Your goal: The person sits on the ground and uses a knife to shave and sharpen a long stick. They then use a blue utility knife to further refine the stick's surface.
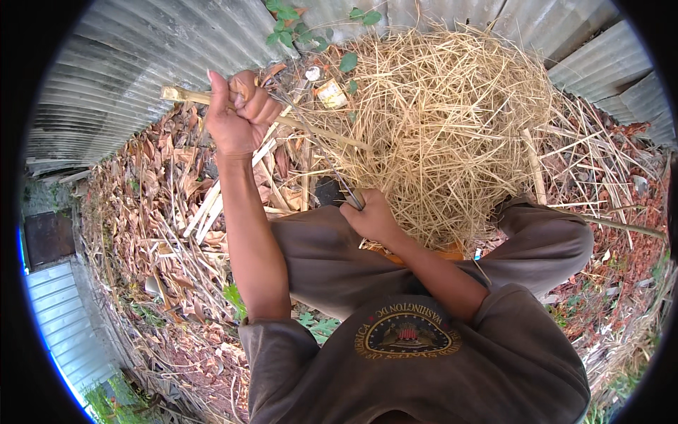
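Note:
My left hand point(240, 113) is raised and closed around a pale bamboo stick point(318, 131) that runs from upper left toward the straw pile. My right hand point(371, 215) sits lower, just above my knee, gripping the handle of a thin metal blade point(332, 166) that slants up toward the stick. The blade lies against or very near the stick; the contact point is hard to make out among the straw. My knees in grey trousers point(318, 254) frame the lower middle of the view.
A big heap of dry straw and shavings point(452, 120) fills the ground ahead. Corrugated metal sheeting point(148, 63) walls the left and top. Dry brown leaves point(141, 205) and split bamboo strips point(212, 205) litter the left; another stick point(533, 166) pokes from the heap at right.

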`<state>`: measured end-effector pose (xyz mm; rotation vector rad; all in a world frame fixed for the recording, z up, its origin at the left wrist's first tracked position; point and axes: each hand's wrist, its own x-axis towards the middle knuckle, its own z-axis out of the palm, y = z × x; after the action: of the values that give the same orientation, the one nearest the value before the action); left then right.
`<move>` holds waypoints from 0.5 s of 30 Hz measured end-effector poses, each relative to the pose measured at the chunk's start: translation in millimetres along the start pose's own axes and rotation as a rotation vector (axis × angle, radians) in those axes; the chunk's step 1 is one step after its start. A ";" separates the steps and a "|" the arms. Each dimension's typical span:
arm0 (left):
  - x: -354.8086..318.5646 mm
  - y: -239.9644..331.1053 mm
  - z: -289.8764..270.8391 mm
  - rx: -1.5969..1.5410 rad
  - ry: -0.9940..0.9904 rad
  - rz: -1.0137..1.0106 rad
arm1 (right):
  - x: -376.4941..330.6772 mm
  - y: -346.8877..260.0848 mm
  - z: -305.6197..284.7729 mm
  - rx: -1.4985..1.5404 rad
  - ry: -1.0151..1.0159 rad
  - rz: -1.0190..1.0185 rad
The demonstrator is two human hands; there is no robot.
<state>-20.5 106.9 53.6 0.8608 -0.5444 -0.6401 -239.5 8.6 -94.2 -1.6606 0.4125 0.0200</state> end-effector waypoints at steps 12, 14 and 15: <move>6.1 -5.1 6.0 0.019 0.002 -0.006 | -2.0 21.5 -8.3 0.075 0.017 0.140; 4.9 -5.1 12.9 0.096 0.129 -0.025 | 6.1 34.6 -10.4 0.147 0.005 0.320; 2.7 -5.7 11.4 0.038 0.131 -0.022 | 4.6 35.1 -13.5 0.202 -0.009 0.387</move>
<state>-27.8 96.3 55.5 0.9386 -0.4308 -0.5902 -248.0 -8.2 -127.2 -1.3619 0.7017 0.2648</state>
